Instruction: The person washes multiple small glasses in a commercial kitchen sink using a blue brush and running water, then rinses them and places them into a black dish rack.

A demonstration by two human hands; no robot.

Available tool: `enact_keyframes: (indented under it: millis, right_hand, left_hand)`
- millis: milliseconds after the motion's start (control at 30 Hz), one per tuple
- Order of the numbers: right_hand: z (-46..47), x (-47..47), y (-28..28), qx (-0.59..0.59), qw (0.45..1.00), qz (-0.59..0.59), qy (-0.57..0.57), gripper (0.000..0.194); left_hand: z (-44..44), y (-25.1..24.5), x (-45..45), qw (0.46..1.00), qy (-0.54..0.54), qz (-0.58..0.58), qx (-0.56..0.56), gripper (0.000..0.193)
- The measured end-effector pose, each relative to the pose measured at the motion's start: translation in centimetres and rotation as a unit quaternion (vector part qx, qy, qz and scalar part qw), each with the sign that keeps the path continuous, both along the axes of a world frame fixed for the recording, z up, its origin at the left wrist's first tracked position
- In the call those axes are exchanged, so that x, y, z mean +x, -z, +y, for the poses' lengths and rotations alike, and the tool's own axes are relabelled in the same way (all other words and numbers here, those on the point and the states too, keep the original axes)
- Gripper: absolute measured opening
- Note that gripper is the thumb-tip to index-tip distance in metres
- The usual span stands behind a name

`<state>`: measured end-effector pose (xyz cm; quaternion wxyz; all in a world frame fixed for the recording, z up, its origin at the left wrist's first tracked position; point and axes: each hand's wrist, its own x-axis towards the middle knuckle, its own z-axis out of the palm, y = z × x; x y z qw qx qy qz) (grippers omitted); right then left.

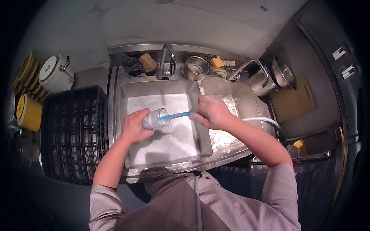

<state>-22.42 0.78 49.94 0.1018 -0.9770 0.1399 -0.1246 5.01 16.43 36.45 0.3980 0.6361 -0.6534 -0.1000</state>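
My left hand [136,125] grips a clear drinking glass [154,118], tilted on its side with its mouth towards the right. In my right hand [212,112] is the blue handle of a brush [177,115]. The brush's far end is inside the glass, where its head is hard to make out. Both hands are above the left sink basin [162,157], which holds whitish, sudsy water [173,144]. Several small clear glasses [224,141] lie in the right basin, partly hidden by my right hand and forearm.
Black plastic crates [72,135] stand left of the sink. Two faucets [167,62] [251,65] rise at the back, with a metal pot [196,68] and an orange sponge [216,62] between them. Steel containers [261,82] and a cutting board [293,99] are at the right.
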Motion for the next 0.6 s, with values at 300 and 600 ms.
enact_keyframes:
  millis: [300, 600]
  right_hand:
    - [2.4, 2.9, -1.9, 0.188, 0.956, 0.198, 0.110, 0.026]
    - [-1.8, -0.2, -0.8, 0.399, 0.883, 0.189, 0.158, 0.028]
  left_hand:
    - [-0.6, -2.3, 2.8, 0.987, -0.032, -0.155, -0.040, 0.059]
    - [0.0, -1.9, 0.8, 0.992, 0.048, -0.114, 0.024, 0.057]
